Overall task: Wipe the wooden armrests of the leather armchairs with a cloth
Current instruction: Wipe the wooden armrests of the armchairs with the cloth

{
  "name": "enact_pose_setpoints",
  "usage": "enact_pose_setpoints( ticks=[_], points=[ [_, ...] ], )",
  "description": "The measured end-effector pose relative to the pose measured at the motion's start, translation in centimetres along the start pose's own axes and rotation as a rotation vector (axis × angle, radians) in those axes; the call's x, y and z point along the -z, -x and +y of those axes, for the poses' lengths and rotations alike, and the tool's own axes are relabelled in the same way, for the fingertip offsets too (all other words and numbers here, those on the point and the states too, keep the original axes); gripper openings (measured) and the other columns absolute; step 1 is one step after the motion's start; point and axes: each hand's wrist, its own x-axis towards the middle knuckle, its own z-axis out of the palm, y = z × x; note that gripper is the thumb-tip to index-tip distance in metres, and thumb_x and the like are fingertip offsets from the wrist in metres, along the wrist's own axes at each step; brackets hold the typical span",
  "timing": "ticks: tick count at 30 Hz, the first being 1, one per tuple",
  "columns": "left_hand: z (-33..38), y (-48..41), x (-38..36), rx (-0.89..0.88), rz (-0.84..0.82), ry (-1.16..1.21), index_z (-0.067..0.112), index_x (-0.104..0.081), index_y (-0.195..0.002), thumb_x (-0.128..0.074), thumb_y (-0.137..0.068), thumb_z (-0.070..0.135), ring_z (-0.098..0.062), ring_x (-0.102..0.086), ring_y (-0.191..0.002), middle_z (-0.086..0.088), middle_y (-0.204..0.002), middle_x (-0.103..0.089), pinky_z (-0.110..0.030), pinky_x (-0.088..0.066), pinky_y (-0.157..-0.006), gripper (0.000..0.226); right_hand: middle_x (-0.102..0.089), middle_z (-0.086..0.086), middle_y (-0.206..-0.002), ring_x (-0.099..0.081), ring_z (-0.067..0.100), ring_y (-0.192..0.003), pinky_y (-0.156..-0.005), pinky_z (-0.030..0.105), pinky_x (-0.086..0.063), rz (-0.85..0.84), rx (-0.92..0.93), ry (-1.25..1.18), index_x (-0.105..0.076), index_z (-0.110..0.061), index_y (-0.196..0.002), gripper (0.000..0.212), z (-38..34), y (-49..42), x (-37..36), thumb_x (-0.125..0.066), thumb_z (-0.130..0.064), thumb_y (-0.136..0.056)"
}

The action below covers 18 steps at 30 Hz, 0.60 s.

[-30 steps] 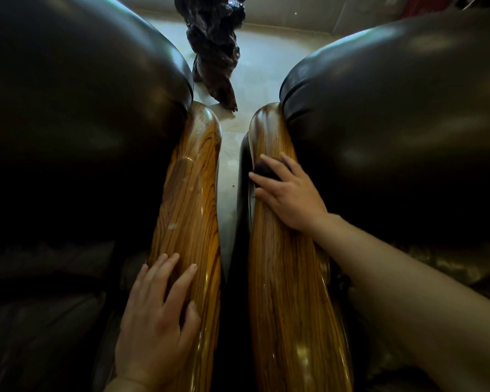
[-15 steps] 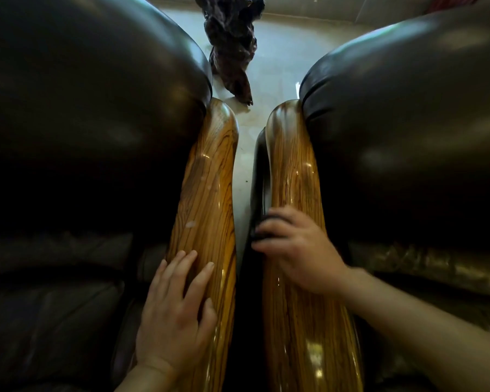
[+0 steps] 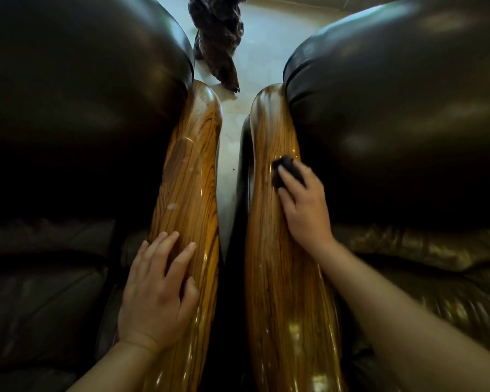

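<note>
Two glossy wooden armrests run away from me side by side, the left armrest (image 3: 187, 193) and the right armrest (image 3: 269, 250). My right hand (image 3: 306, 205) presses a small dark cloth (image 3: 285, 171) onto the top of the right armrest, about halfway along it, near the leather. My left hand (image 3: 156, 290) lies flat with its fingers spread on the near part of the left armrest and holds nothing. Pale smudges show on the left armrest beyond my fingers.
A dark leather armchair (image 3: 77, 108) bulges on the left and another leather armchair (image 3: 402, 114) on the right. A narrow gap with pale floor (image 3: 227, 171) separates the armrests. A dark gnarled wooden piece (image 3: 218, 41) stands on the floor beyond them.
My right hand with the cloth slid toward me along the right armrest, then back away to about its middle. My left hand has stayed flat on the left armrest.
</note>
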Motion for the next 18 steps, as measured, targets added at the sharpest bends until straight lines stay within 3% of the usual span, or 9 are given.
enact_pose_setpoints(
  ticks=[4, 8, 11, 13, 15, 18],
  points=[
    [0.1, 0.1, 0.0, -0.003, 0.006, -0.015, 0.018, -0.048, -0.138, -0.041, -0.089, 0.033, -0.028, -0.031, -0.143, -0.012, -0.147, -0.042, -0.049, -0.017, -0.121, 0.052, -0.027, -0.01, -0.163, -0.011, 0.023, -0.154, -0.121, 0.052, -0.022, -0.184, 0.373, 0.224, -0.045, -0.04, -0.145, 0.044, -1.0, 7.5, -0.2, -0.043, -0.047, -0.101],
    [0.3, 0.2, 0.1, -0.006, 0.028, -0.015, 0.016, -0.049, -0.137, -0.042, -0.089, 0.033, -0.03, -0.031, -0.142, -0.014, -0.146, -0.042, -0.052, -0.02, -0.119, 0.051, -0.048, -0.005, -0.149, -0.021, 0.029, -0.152, -0.123, 0.053, -0.016, -0.196, 0.49, 0.287, -0.062, -0.033, -0.13, 0.033, -2.5, 6.0, -0.6, -0.052, -0.035, -0.099],
    [0.4, 0.3, 0.2, -0.008, 0.028, -0.011, 0.016, -0.048, -0.138, -0.042, -0.09, 0.033, -0.029, -0.029, -0.143, -0.014, -0.147, -0.041, -0.051, -0.018, -0.12, 0.052, -0.056, -0.001, -0.138, -0.03, 0.03, -0.148, -0.122, 0.052, -0.018, -0.253, 0.736, 0.261, -0.07, -0.03, -0.114, 0.023, -0.5, 13.9, -1.2, -0.054, -0.028, -0.097],
    [0.2, 0.3, 0.2, -0.002, 0.024, 0.003, 0.016, -0.048, -0.139, -0.042, -0.09, 0.034, -0.029, -0.028, -0.144, -0.014, -0.148, -0.04, -0.05, -0.017, -0.12, 0.052, -0.057, -0.002, -0.141, -0.031, 0.03, -0.148, -0.12, 0.053, -0.025, -0.322, 0.876, 0.227, -0.07, -0.03, -0.114, 0.019, 1.9, 20.4, -0.8, -0.058, -0.028, -0.1],
    [0.0, 0.4, 0.0, -0.004, 0.02, 0.01, 0.017, -0.046, -0.139, -0.041, -0.091, 0.035, -0.029, -0.028, -0.144, -0.012, -0.149, -0.039, -0.05, -0.016, -0.121, 0.052, -0.049, -0.004, -0.151, -0.03, 0.03, -0.149, -0.117, 0.055, -0.031, -0.315, 0.865, 0.208, -0.068, -0.034, -0.121, 0.023, 3.9, 23.2, -0.2, -0.062, -0.029, -0.099],
    [-0.1, 0.5, -0.3, -0.001, 0.036, -0.003, 0.02, -0.044, -0.14, -0.04, -0.092, 0.037, -0.028, -0.028, -0.144, -0.01, -0.149, -0.037, -0.051, -0.016, -0.12, 0.052, -0.037, 0.0, -0.16, -0.028, 0.031, -0.15, -0.115, 0.059, -0.03, -0.137, 0.606, 0.153, -0.06, -0.036, -0.135, 0.038, 4.2, 20.9, 0.3, -0.064, -0.032, -0.097]
  ],
)
